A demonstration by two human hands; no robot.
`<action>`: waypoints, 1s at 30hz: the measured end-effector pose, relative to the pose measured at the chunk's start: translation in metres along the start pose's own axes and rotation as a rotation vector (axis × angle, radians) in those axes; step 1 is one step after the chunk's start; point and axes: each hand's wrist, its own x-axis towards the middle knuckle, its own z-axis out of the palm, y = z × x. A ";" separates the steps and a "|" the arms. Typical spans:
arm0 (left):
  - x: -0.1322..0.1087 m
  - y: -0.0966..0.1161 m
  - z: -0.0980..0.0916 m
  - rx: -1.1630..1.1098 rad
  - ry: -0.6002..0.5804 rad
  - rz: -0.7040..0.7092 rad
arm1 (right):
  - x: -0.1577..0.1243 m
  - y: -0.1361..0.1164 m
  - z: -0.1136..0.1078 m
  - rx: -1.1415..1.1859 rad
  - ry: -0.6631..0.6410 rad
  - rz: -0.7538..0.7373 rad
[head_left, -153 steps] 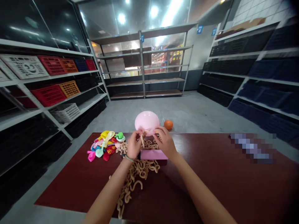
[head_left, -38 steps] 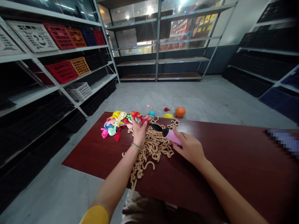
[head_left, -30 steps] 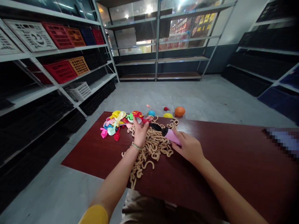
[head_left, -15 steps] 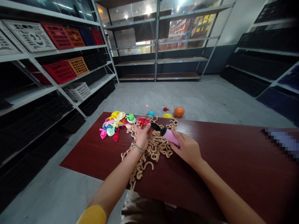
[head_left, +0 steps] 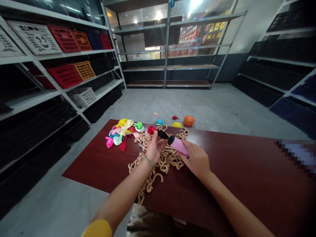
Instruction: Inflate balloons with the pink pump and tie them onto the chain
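Observation:
My left hand (head_left: pixel 154 149) pinches a limp red balloon (head_left: pixel 150 130) at the black nozzle of a pink hand pump (head_left: pixel 176 143). My right hand (head_left: pixel 196 159) is wrapped round the pink body of that pump. Both hands hover over a tangled beige plastic chain (head_left: pixel 158 161) on the dark red table (head_left: pixel 222 184). A heap of flat coloured balloons (head_left: pixel 122 133) lies just left of my left hand.
On the grey floor beyond the table lie an inflated orange balloon (head_left: pixel 189 120), a yellow one (head_left: pixel 176 124), a blue one (head_left: pixel 159 121) and small scraps. Shelving with red, orange and white crates (head_left: pixel 65 75) lines the left; dark bins fill the right shelves. A blurred patch (head_left: pixel 298 153) covers the table's right.
The inflated pink balloon from the oldest frame is gone. My left hand picked a red balloon from the heap and brought it to the pump nozzle; my right hand kept its grip.

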 end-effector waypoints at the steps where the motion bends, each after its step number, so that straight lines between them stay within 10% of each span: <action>1: -0.001 0.000 0.001 0.014 -0.015 0.017 | 0.000 0.000 0.001 0.006 0.008 -0.004; 7: -0.010 0.000 0.014 0.007 -0.118 0.204 | 0.000 -0.005 0.004 0.095 -0.051 -0.059; 17: -0.008 -0.001 0.016 0.017 0.040 0.398 | 0.004 -0.007 -0.001 0.055 -0.202 -0.009; 30: 0.001 -0.009 0.091 0.089 -0.030 0.498 | -0.001 0.015 0.009 0.430 -0.131 0.307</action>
